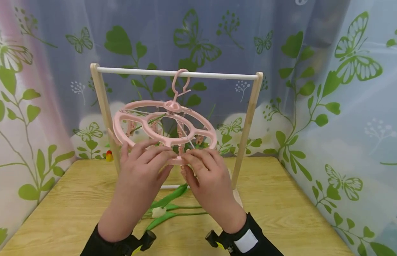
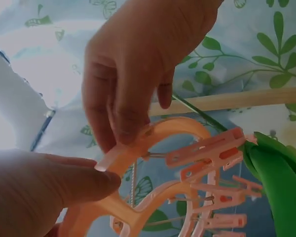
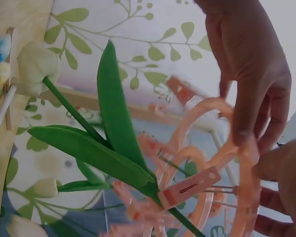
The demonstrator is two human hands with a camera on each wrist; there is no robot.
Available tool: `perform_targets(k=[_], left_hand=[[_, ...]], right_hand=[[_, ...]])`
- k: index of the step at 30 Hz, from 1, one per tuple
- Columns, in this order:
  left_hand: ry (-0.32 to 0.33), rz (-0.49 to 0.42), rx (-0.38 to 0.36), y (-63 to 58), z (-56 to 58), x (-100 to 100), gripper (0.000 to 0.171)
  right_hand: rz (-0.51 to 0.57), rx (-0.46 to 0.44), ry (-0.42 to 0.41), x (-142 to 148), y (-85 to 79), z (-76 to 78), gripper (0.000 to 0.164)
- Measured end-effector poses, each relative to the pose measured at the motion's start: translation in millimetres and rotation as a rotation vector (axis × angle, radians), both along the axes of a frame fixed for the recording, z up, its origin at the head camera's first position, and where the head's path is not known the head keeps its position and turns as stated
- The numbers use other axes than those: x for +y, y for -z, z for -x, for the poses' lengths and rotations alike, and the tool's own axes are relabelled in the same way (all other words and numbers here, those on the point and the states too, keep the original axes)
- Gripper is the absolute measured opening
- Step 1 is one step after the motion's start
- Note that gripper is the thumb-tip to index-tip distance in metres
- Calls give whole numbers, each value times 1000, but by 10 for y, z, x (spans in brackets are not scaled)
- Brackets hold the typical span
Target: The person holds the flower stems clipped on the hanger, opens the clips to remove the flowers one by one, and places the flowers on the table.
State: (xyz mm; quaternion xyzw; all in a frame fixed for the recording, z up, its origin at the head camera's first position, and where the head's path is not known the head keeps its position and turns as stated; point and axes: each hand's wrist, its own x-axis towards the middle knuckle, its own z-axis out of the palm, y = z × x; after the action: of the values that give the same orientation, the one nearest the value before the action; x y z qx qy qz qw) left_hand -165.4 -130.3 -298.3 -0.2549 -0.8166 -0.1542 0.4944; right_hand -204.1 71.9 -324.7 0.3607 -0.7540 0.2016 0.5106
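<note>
A round pink clip hanger hangs tilted by its hook from the rack's white bar. Both my left hand and my right hand grip its near rim side by side, thumbs below and fingers over the top. In the left wrist view, several pink clothes pegs dangle under the ring, and green leaves hang at one. In the right wrist view, a peg holds a white tulip by its green stem, bloom downward. Other blooms below are partly cut off.
A wooden rack with a white top bar stands on the wood-grain table. Tulip stems and leaves with a white bloom lie before it, partly behind my wrists. A red and yellow flower shows at left. Patterned curtains enclose the table.
</note>
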Motion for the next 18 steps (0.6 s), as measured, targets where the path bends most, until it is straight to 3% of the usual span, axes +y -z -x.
perform_targets(k=[4,10,14,18], left_hand=[[-21,-50,9,-6,24,-22,28],[-6,-96,8,-40,85,-80,26],[-29,-76,-19,-3,140,-121,28],[-37,-116,-53,60,195,-170,29]], right_hand=[[24,20,-39,57,-47,-14,32],[112,18,42,278,-154,70,37],[100,-24,94,353,-178,123,41],[81,-26,115,355,-164,162,39]])
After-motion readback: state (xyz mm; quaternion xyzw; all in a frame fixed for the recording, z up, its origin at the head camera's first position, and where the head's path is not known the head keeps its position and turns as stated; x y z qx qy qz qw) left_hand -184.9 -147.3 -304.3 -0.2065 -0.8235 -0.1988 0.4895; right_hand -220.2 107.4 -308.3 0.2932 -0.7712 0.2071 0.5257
